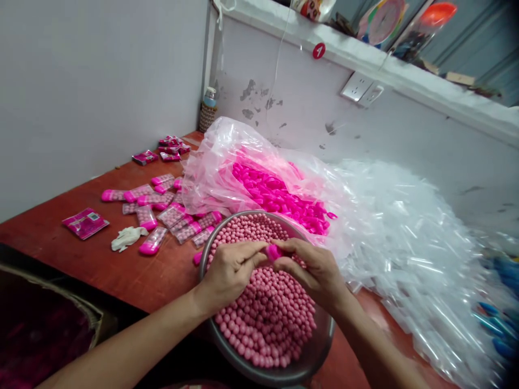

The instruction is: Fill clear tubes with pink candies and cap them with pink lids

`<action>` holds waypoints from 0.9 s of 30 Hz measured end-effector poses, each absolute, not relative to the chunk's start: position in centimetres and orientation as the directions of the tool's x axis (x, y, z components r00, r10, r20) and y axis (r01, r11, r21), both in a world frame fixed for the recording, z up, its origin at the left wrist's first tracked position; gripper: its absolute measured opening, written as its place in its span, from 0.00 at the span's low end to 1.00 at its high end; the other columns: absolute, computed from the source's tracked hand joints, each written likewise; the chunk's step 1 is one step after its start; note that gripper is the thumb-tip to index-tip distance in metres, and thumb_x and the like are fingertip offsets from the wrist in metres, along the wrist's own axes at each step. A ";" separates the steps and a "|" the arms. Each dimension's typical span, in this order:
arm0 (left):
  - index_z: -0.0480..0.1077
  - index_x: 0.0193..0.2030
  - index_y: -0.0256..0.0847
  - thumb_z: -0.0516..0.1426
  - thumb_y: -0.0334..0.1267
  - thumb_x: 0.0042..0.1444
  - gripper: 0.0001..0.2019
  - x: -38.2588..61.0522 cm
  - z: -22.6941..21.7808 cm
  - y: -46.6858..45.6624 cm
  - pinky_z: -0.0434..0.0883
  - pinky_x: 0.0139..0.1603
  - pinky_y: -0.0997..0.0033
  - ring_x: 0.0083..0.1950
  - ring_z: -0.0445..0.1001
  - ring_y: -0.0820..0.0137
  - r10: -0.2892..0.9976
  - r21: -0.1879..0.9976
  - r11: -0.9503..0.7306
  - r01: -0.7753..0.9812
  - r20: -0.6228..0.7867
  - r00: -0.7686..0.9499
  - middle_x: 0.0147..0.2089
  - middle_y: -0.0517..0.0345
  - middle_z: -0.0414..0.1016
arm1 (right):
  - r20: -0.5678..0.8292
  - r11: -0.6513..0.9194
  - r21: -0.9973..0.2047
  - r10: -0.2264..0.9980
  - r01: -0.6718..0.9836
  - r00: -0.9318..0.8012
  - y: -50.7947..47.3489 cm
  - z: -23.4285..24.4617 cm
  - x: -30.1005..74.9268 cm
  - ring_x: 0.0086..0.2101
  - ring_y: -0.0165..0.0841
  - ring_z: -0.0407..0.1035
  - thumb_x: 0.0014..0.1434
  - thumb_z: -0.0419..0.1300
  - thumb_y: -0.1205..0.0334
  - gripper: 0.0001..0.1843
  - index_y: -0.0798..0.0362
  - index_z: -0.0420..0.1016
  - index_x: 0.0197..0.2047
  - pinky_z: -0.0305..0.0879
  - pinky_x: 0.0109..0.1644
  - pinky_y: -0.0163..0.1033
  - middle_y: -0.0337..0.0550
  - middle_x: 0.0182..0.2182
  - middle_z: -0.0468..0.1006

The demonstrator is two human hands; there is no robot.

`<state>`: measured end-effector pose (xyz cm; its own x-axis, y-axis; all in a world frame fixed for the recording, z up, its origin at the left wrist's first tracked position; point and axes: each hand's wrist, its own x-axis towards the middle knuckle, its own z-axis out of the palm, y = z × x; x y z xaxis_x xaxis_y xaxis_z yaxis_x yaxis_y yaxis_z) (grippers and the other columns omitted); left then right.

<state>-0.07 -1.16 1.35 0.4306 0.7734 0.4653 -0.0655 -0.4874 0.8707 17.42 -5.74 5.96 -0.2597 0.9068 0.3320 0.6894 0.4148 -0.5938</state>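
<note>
A metal bowl (pixel 320 340) heaped with small pink balls (pixel 267 313) sits at the table's front edge. Both my hands hover over it, fingertips meeting. My left hand (pixel 229 270) is closed around something mostly hidden, probably a clear tube. My right hand (pixel 314 270) pinches a bright pink cap (pixel 274 252) at the point where the hands meet. Filled tubes with pink caps (pixel 170 210) lie in a loose group on the table to the left of the bowl.
A clear plastic bag of pink caps (pixel 279 194) lies behind the bowl. A large pile of empty clear tubes (pixel 409 243) spreads to the right. Pink packets (pixel 85 222), a crumpled white glove (pixel 127 236) and a cardboard box (pixel 48 319) are at left.
</note>
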 end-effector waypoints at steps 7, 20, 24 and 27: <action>0.75 0.45 0.40 0.55 0.35 0.56 0.12 0.3 1.8 -0.2 0.72 0.47 0.69 0.45 0.76 0.66 0.861 0.957 -0.188 -0.222 0.269 0.432 0.43 0.56 0.79 | 0.061 0.056 -0.984 0.998 -0.171 -0.025 -6.3 3.1 18.4 0.36 0.34 0.74 0.49 0.66 0.54 0.18 0.46 0.75 0.44 0.68 0.46 0.42 0.41 0.35 0.79; 0.75 0.45 0.44 0.55 0.31 0.56 0.12 0.2 1.2 -0.9 0.67 0.49 0.64 0.47 0.69 0.66 0.697 0.827 -0.558 -0.062 0.508 0.506 0.39 0.55 0.78 | -0.218 -0.319 -0.813 0.943 -0.487 -0.253 -6.3 3.2 16.2 0.37 0.36 0.73 0.49 0.61 0.62 0.11 0.58 0.76 0.37 0.67 0.47 0.46 0.46 0.33 0.78; 0.76 0.43 0.42 0.55 0.30 0.56 0.11 0.3 1.0 -1.1 0.68 0.50 0.63 0.47 0.70 0.65 0.727 0.847 -0.531 -0.030 0.474 0.497 0.41 0.53 0.77 | -0.218 -0.271 -0.824 0.962 -0.498 -0.162 -6.2 2.9 15.0 0.35 0.35 0.73 0.53 0.58 0.61 0.08 0.56 0.76 0.33 0.69 0.45 0.44 0.43 0.29 0.78; 0.75 0.45 0.41 0.54 0.32 0.57 0.12 0.0 1.0 -1.2 0.67 0.53 0.62 0.49 0.71 0.65 0.788 0.879 -0.476 0.018 0.417 0.452 0.45 0.52 0.77 | -0.231 -0.275 -0.852 0.961 -0.446 -0.151 -6.3 2.7 15.0 0.39 0.37 0.73 0.58 0.55 0.54 0.13 0.52 0.75 0.38 0.69 0.45 0.44 0.45 0.36 0.79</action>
